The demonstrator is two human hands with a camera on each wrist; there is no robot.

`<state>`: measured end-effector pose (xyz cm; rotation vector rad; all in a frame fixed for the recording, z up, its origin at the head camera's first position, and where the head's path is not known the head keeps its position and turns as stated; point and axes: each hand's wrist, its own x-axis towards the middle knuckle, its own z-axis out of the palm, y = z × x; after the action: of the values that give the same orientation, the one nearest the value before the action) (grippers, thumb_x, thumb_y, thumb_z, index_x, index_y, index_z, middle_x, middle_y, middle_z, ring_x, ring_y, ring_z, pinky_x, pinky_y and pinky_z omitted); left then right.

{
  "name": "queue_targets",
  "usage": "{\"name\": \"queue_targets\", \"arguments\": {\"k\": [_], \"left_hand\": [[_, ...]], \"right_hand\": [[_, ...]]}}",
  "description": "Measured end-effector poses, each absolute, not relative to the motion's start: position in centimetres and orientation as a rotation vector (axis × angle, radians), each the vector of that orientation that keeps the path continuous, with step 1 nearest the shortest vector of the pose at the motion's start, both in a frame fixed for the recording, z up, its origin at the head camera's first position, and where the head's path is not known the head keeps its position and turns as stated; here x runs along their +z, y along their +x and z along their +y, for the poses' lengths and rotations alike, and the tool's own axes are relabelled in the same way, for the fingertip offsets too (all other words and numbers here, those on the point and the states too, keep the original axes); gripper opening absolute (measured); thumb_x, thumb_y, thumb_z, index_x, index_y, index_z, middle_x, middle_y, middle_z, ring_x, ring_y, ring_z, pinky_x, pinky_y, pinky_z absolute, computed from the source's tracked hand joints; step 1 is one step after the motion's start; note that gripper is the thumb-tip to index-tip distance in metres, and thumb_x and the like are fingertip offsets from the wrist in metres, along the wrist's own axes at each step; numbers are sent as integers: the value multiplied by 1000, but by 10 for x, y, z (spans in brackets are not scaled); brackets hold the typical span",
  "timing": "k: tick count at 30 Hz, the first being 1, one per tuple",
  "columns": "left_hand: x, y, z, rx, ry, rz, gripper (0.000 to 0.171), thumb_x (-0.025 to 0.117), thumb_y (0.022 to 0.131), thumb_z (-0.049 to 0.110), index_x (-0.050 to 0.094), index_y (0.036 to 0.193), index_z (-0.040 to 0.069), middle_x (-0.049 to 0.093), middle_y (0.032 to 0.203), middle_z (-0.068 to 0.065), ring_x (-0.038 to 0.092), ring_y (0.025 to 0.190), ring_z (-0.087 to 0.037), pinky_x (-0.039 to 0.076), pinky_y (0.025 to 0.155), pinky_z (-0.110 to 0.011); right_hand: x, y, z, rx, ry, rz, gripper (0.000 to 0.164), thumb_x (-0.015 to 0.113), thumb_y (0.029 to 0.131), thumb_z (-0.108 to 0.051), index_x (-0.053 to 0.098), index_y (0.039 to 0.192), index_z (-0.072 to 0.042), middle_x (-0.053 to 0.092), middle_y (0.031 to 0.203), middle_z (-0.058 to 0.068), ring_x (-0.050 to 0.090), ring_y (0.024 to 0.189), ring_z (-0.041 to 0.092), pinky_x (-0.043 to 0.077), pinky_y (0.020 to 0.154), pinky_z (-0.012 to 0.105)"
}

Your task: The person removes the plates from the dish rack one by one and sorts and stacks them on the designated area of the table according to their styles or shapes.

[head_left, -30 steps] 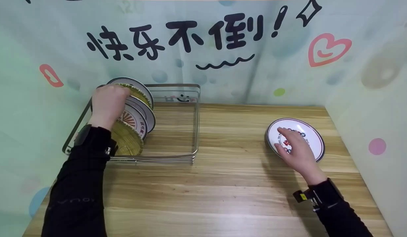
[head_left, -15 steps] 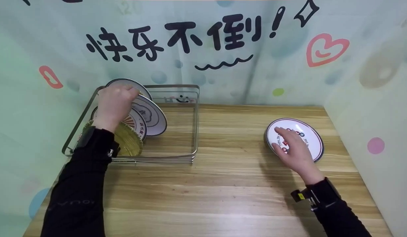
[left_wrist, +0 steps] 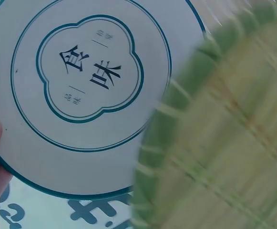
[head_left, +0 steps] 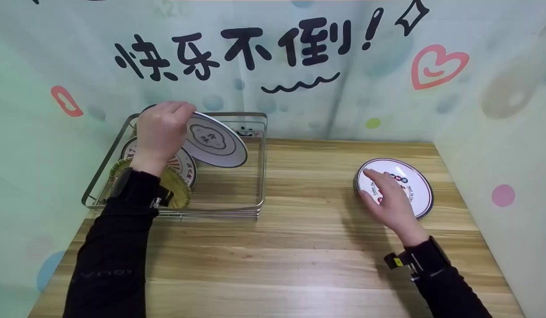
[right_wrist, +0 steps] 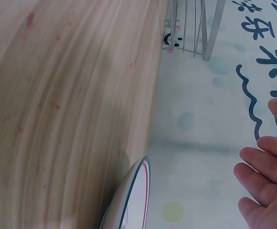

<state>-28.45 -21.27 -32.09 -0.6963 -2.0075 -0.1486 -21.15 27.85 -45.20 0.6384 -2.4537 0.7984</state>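
With thumb and fingers, my left hand pinches the rim of a white plate, tilted above the wire rack; dark lettering inside a scalloped outline marks its middle, clear in the left wrist view. A green woven plate fills the right of that view and leans in the rack's left part. Behind it stands a white plate with a red rayed pattern, partly covered by my hand. My right hand hovers, fingers apart, over a white plate with red and blue print on the table.
The metal wire rack stands at the table's back left, against the printed backdrop. Side walls of the same cloth flank the wooden table. Another plate's rim shows behind my left hand.
My left hand has drawn the lettered white plate up and to the right, out from among the others. The right hand has shifted slightly left over its plate.
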Motion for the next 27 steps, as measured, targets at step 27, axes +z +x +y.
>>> {"name": "queue_targets", "arguments": {"k": [27], "left_hand": [[-311,-261,-175,-479,-537,-1906,7,66,88,-5,71,89,-1,74,89,-16,70,71,-32,59,63,-43]], "right_hand": [[-451,-214,239,888,703,-2412,51,73,87,-8,55,134,5,59,132,23,53,123,39,39,107,49]]}}
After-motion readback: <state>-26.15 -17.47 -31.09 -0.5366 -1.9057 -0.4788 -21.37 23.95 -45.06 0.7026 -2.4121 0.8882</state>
